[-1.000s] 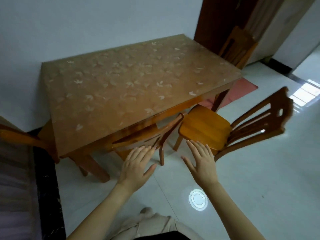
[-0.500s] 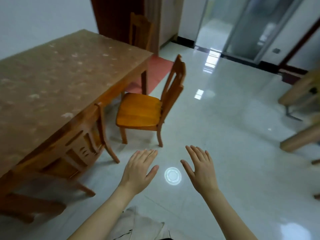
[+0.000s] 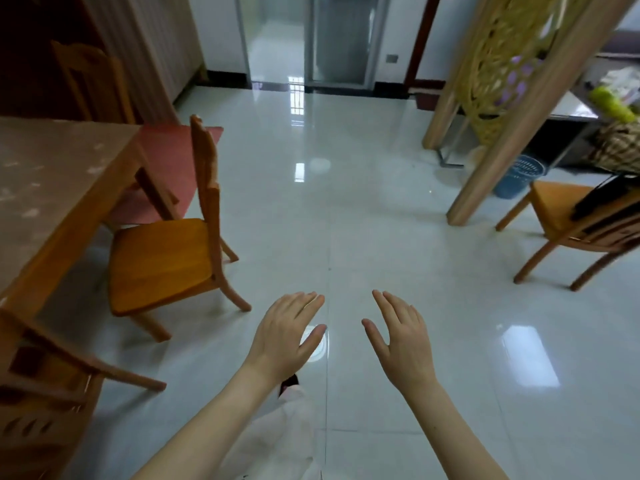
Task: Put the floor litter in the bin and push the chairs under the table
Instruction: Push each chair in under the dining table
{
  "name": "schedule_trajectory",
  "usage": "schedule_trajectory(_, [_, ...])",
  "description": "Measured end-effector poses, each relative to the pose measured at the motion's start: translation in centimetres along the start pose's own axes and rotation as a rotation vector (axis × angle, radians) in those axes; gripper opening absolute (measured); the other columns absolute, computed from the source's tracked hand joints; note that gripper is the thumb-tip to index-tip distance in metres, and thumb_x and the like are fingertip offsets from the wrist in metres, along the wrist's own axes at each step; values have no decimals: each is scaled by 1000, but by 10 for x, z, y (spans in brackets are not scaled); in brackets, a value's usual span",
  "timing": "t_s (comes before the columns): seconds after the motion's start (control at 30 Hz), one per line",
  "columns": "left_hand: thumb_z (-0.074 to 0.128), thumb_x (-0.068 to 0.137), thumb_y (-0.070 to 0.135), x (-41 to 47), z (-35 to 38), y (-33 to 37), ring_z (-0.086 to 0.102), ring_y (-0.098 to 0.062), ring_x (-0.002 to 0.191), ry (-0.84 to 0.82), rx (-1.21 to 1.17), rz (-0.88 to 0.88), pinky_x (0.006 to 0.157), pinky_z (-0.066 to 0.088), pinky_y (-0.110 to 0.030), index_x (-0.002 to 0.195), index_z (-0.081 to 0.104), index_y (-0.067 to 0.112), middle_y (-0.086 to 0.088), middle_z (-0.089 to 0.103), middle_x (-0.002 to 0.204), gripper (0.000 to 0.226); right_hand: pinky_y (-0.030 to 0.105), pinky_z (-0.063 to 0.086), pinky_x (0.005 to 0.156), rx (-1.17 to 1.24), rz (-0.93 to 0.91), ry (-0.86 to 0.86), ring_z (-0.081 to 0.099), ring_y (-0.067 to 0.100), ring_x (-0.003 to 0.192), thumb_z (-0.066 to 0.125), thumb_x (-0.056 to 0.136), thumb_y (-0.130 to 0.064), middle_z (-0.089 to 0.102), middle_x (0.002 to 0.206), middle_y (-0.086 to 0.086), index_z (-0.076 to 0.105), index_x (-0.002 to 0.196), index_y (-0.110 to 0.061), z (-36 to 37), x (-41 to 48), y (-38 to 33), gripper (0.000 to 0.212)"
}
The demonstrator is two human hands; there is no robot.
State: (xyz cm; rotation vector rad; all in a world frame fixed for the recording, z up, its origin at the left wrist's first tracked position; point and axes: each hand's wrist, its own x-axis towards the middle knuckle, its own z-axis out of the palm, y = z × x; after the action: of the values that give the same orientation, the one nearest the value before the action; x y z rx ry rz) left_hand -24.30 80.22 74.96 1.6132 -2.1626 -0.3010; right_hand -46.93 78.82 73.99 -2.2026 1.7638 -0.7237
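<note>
Above floor (image 3: 346, 209), left hand (image 3: 284, 337), right hand (image 3: 403, 344) outspread, empty

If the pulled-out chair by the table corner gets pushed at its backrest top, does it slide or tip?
Probably slides: the floor is glossy tile and the chair stands on slim wooden legs. A push high on the tall backrest might rock it first. It looks like solid wood, so likely stiff.
</note>
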Motion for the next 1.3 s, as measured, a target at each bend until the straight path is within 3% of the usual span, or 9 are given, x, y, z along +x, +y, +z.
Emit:
schedule_trajectory(0.23, [37, 96, 44, 99, 25, -36, 51, -21, 124, -29, -12, -20, 108, 32, -33, 133, 55, 15, -1, 58, 133, 50, 47, 44, 101, 9, 29, 0, 56, 28, 121, 43, 96, -47, 61, 132, 7, 55, 138, -13, 22, 95, 36, 55])
schedule_trajectory(0.37, [37, 96, 44, 174, 32, -72, 53, -22, 121, -27, -17, -30, 106, 38, -36, 131, 56, 13, -2, 59, 131, 51, 48, 44, 102, -4, 23, -3, 55, 28, 122, 55, 97, -39, 60, 133, 8, 55, 138, -12, 39, 184, 52, 49])
schedule_trajectory(0.7, [36, 96, 44, 342, 1, -148, 51, -21, 124, 99, 3, -131, 107, 37, -36, 134, 54, 14, -1, 57, 133, 51, 47, 43, 103, 22, -108, -29, 55, 28, 123, 58, 96, -36, 61, 132, 6, 55, 137, -11, 62, 399, 50, 48])
schedule_trajectory(0.97, [35, 96, 47, 413, 20, -204, 48, -18, 126, 145, 46, -407, 107, 36, -33, 135, 52, 17, 1, 55, 135, 52, 44, 41, 106, 85, -303, -251, 53, 25, 126, 57, 96, -39, 59, 134, 4, 54, 138, -13, 115, 543, 55, 50])
schedule_trajectory(1.3, [33, 96, 50, 484, 13, -238, 42, -10, 129, 427, 142, -936, 107, 28, -27, 137, 49, 24, 9, 52, 137, 50, 40, 39, 108, 172, -814, -553, 49, 22, 128, 53, 97, -43, 57, 136, 2, 52, 139, -15, 173, 726, 1, 51])
